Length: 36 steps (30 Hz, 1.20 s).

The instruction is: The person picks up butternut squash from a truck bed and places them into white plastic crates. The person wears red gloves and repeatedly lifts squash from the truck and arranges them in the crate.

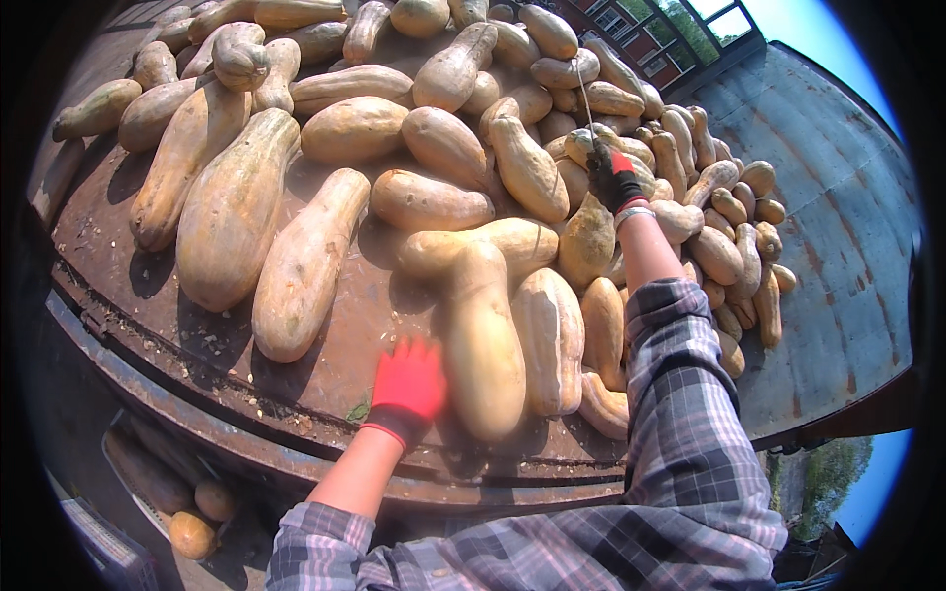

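My left hand (409,384), in a red and black work glove, lies palm down over the rusty truck bed (347,325), just left of a long tan squash (484,347); whether it touches the squash cannot be told. My right hand (615,176), gloved alike, reaches out over the squash heap. It is closed round the end of a thin rod-like tool (584,96), which points away from me; its far end lies by the squashes. Beyond the left hand, another large squash (310,266) rests on the bed. A ridged squash (548,341) lies beside the long one.
Squashes (355,129) are piled across the far side and to the right. A metal side panel (820,244) with rust streaks rises at the right. The bed's raised metal edge (222,436) runs nearest me. Below it at left, a crate (133,473) holds more squashes.
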Tool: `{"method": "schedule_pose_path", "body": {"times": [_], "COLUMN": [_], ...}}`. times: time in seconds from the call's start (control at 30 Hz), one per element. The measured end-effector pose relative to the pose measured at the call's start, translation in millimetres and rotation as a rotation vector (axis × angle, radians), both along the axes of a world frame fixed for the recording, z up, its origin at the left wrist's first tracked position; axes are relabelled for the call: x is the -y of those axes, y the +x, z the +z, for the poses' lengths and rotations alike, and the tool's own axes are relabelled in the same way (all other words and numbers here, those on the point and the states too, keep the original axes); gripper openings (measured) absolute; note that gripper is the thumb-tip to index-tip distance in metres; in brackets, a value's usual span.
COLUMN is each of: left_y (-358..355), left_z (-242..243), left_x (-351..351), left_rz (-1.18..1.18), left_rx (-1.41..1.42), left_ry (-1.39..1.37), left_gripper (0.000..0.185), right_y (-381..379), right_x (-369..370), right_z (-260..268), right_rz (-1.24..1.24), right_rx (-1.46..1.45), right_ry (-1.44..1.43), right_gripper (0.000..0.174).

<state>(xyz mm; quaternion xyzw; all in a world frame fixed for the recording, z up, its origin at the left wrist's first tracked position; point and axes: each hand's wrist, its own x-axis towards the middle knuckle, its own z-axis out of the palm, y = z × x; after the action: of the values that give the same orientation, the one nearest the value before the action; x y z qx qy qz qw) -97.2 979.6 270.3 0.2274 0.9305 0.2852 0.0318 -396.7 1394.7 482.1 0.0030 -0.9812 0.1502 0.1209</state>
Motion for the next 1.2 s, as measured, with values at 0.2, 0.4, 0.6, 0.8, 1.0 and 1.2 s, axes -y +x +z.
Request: {"method": "schedule_pose_path", "body": {"times": [0.2, 0.4, 0.6, 0.8, 1.0, 1.2], "left_y": [-1.1, 0.9, 1.7, -1.7, -1.1, -0.5], "left_z": [1.4, 2.1, -3.0, -1.9, 5.1, 9.0], "left_x": [-0.6, -2.5, -3.3, -2.3, 0.3, -1.8], "left_rz": [-0.005, -0.001, 0.020, 0.011, -0.009, -0.024], "left_rx": [0.017, -0.013, -0.052, -0.031, -0.004, 0.008], "left_ry": [0.023, 0.025, 0.013, 0.039, 0.011, 0.005], "left_gripper": [0.054, 0.055, 0.055, 0.055, 0.054, 0.055], "right_y": [-29.9, 13.1, 15.3, 67.3, 393.9, 350.8], "right_x": [30.7, 58.1, 66.8, 70.4, 114.1, 92.5], "right_z": [9.1, 36.7, 79.6, 82.6, 57.0, 23.2], "right_rz": [-0.332, -0.294, -0.209, -0.222, -0.172, -0.238], "right_rx": [0.051, 0.312, 0.285, 0.300, 0.179, 0.050], "right_ry": [0.279, 0.559, 0.660, 0.645, 0.039, -0.708], "right_gripper": [0.050, 0.058, 0.050, 0.047, 0.069, 0.061]}}
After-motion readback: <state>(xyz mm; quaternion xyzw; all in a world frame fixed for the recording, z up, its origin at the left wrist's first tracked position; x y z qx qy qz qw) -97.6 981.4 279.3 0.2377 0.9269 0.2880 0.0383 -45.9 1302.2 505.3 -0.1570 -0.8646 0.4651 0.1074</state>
